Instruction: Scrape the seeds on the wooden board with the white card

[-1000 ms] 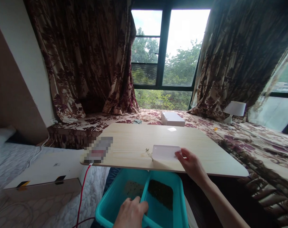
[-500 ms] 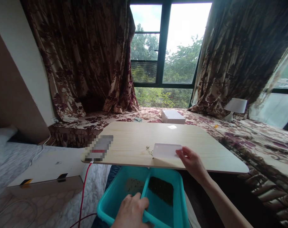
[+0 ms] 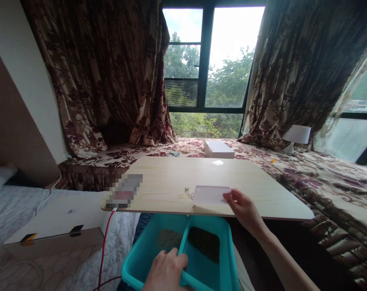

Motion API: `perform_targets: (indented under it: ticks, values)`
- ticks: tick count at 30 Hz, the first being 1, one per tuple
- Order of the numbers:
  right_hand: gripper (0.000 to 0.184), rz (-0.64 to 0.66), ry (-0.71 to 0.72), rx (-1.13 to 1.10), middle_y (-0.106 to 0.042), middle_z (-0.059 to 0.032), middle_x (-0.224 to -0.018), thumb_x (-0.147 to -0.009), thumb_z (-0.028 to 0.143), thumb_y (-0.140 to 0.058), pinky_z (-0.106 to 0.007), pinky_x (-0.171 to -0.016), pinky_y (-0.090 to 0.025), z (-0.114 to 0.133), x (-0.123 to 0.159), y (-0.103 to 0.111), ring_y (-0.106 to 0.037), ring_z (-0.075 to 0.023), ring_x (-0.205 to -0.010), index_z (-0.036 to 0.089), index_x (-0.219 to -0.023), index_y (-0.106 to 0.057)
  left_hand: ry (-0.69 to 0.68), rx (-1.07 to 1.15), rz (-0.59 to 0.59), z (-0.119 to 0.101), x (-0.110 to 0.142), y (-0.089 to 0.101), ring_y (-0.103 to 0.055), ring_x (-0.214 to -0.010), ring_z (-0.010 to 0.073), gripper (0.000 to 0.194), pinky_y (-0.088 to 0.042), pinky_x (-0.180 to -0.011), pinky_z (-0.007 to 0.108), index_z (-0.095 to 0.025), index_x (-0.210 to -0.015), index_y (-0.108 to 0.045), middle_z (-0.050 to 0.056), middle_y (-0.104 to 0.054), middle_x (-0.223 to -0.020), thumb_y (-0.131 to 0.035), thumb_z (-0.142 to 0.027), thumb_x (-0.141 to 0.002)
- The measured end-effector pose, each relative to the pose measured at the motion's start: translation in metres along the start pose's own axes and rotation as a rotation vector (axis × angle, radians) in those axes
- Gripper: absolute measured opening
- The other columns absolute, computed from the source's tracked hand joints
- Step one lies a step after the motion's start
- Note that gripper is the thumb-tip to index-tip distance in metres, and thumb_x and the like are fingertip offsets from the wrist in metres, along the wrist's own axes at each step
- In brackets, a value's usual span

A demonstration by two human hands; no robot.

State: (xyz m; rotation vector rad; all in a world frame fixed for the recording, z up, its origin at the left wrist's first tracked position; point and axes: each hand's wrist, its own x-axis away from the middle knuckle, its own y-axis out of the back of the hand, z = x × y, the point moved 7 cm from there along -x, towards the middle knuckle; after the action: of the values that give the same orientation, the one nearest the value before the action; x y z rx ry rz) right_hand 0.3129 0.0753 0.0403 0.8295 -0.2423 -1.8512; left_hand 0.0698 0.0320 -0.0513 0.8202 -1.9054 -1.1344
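My right hand [image 3: 243, 207] pinches the right end of a thin, see-through plastic card [image 3: 210, 195] over the front part of the wood-grain table [image 3: 162, 173]. Just left of the card, small dark grains [image 3: 188, 193] lie scattered on the tabletop. Below the table's front edge is a teal bin [image 3: 131, 264] split by a divider into two compartments. Fingers of my left hand [image 3: 168, 266] are wrapped over that divider. Dark green grains [image 3: 204, 243] form a patch in the right compartment, while the left one has a pale patch with sparse specks [image 3: 170, 238].
A pixelated phone-like object [image 3: 124, 190] with a red cable [image 3: 103, 246] rests at the table's left end. A white box [image 3: 56, 220] is on the bed at left. Behind the table, another white box [image 3: 219, 149] and a lamp [image 3: 296, 135] stand on the window seat.
The whole view has shifted slightly left. Both hands, the card and the bin keep nearly the same places relative to the table.
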Motion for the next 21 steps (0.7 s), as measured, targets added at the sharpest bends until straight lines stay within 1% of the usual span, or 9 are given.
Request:
perform_targets:
  ticks: [7,12,15,18,19,21]
  values:
    - [0.030,0.009,-0.008,-0.088,-0.064,-0.0027,-0.068,-0.080,0.048,-0.051,-0.026,-0.062,-0.048,-0.002,-0.002,-0.006,-0.060,-0.0171,-0.067,0.020,-0.072,-0.058,0.016,0.001,-0.027,0.001,0.002,0.002,-0.055,-0.088,0.0242,0.022,-0.037,-0.073,0.031,-0.024,-0.080,-0.058,0.002,-0.058,-0.090,-0.060,-0.036,-0.061]
    - [0.033,0.041,-0.011,-0.103,-0.063,-0.0026,-0.066,-0.078,0.050,-0.051,-0.026,-0.061,-0.047,0.002,-0.003,-0.010,-0.059,-0.0167,-0.065,0.019,-0.067,-0.056,0.006,0.002,-0.024,0.001,0.002,0.003,-0.054,-0.088,0.0246,0.026,-0.037,-0.073,0.031,-0.024,-0.081,-0.057,0.002,-0.057,-0.090,-0.063,-0.038,-0.059]
    - [0.032,0.083,-0.010,-0.100,-0.064,-0.0028,-0.067,-0.078,0.050,-0.052,-0.026,-0.061,-0.047,0.004,0.003,-0.005,-0.059,-0.0170,-0.066,0.019,-0.069,-0.057,0.005,0.006,-0.028,0.004,0.000,0.001,-0.055,-0.086,0.0244,0.024,-0.037,-0.072,0.031,-0.024,-0.079,-0.057,0.002,-0.058,-0.089,-0.063,-0.037,-0.059]
    - [0.032,0.125,-0.017,-0.108,-0.065,-0.0033,-0.070,-0.078,0.050,-0.054,-0.026,-0.061,-0.048,0.004,0.010,0.006,-0.061,-0.0175,-0.067,0.020,-0.073,-0.060,-0.017,0.025,-0.044,0.003,-0.002,-0.001,-0.055,-0.084,0.0232,0.020,-0.037,-0.072,0.031,-0.024,-0.076,-0.056,0.001,-0.059,-0.088,-0.061,-0.036,-0.061]
    - [0.032,0.112,-0.020,-0.111,-0.065,-0.0032,-0.069,-0.077,0.051,-0.054,-0.025,-0.060,-0.048,0.003,0.011,0.011,-0.060,-0.0173,-0.066,0.019,-0.072,-0.060,-0.023,0.034,-0.050,0.002,-0.002,-0.001,-0.055,-0.084,0.0228,0.020,-0.037,-0.072,0.031,-0.024,-0.076,-0.056,0.001,-0.060,-0.087,-0.061,-0.036,-0.061]
    - [0.033,0.040,-0.030,-0.114,-0.064,-0.0027,-0.066,-0.076,0.052,-0.055,-0.025,-0.057,-0.047,0.001,0.012,0.021,-0.058,-0.0162,-0.062,0.019,-0.071,-0.060,-0.033,0.041,-0.070,-0.002,-0.003,0.000,-0.055,-0.085,0.0228,0.019,-0.037,-0.073,0.031,-0.024,-0.075,-0.056,0.001,-0.060,-0.087,-0.061,-0.037,-0.062]
